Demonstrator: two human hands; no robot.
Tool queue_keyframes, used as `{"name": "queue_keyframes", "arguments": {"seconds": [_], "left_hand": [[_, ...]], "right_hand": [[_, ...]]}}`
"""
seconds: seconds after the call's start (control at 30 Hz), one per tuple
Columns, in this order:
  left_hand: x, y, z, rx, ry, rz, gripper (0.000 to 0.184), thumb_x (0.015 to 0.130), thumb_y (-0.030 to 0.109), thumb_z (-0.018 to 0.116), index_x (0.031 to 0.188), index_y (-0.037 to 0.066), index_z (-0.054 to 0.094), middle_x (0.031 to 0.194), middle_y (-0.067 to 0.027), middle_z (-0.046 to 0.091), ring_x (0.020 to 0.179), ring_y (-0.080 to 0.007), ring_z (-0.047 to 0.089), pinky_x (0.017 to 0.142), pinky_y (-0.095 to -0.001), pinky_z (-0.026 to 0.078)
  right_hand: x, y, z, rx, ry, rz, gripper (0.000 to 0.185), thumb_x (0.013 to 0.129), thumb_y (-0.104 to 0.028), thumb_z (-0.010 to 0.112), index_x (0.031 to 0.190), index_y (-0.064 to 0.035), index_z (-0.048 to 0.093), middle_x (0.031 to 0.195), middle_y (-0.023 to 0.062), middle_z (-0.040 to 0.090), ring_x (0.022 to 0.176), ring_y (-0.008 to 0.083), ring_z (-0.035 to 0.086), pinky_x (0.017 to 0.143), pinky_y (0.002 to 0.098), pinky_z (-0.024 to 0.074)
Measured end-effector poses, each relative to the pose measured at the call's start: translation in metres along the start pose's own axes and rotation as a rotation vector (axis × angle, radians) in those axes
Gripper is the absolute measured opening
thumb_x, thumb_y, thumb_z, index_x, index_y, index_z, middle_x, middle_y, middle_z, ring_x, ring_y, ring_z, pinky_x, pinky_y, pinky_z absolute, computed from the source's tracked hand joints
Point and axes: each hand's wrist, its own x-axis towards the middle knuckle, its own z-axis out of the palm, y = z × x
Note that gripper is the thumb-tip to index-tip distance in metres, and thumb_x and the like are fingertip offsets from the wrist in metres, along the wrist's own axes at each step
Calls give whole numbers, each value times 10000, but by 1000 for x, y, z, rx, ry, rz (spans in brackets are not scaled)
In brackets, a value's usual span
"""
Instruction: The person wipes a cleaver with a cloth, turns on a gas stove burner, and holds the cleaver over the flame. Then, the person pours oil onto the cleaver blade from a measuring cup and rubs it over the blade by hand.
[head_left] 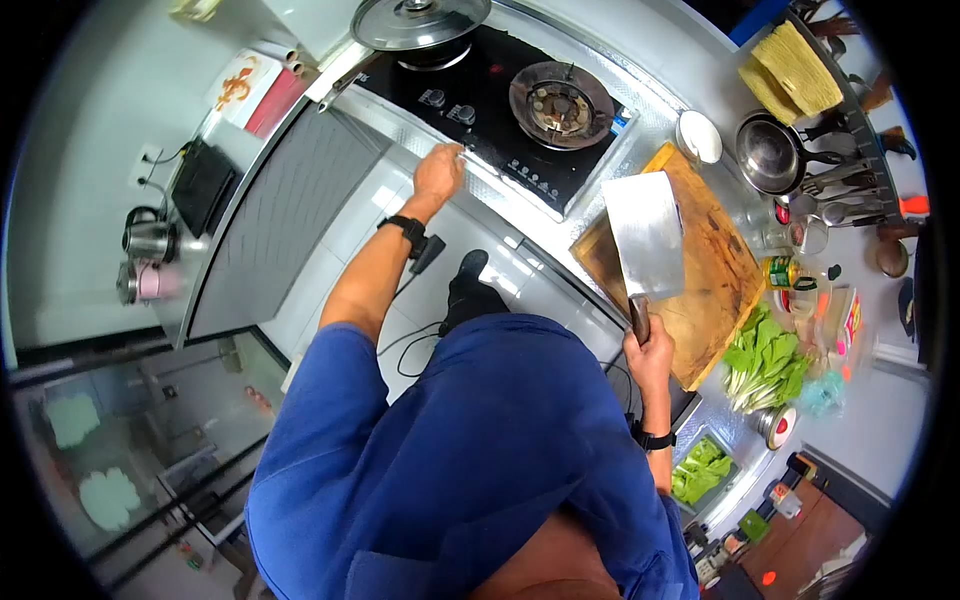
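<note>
My right hand point(650, 352) is wrapped round the dark handle of a cleaver point(648, 235). Its broad steel blade lies over the wooden cutting board point(715, 300), pointing towards the stove; whether it touches the wood I cannot tell. My left hand point(438, 174) is closed at the front edge of the black gas stove point(490, 115), its fingertips partly hidden, so what it may hold does not show. Just right of the board sits a bunch of leafy greens point(765, 358).
A lidded pan point(420, 22) stands on the left burner, its handle sticking out leftward. Beside the board are a white bowl point(699, 136) and an oil bottle point(785, 272). More greens point(702, 468) fill a sink or tub near my right forearm. Pans and utensils point(770, 152) hang along the wall.
</note>
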Motion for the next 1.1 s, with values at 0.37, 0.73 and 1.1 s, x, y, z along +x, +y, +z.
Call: {"name": "queue_keyframes", "arguments": {"seconds": [0.37,0.73,1.1], "left_hand": [[143,-56,20,112,-373,423,439,922,98,601,1352,187,592,1247,-88,596,1107,-336,630,930,-440,527],[171,-65,19,266,-520,690,429,917,113,609,1342,168,595,1118,-126,623,1041,-345,658,892,-440,548],[165,-57,25,299,-569,551,344,941,189,628,1277,151,560,1108,-170,610,995,-387,664,846,-468,560]], "right_hand": [[26,-111,57,-2,170,291,224,804,-138,714,968,-8,633,668,199,588,598,338,623,613,414,502],[60,-136,77,32,186,415,200,816,-160,708,924,-17,620,617,170,554,536,309,563,569,401,471],[91,-133,80,-64,162,304,221,814,-178,685,975,-41,619,731,215,646,671,408,646,618,472,499]]}}
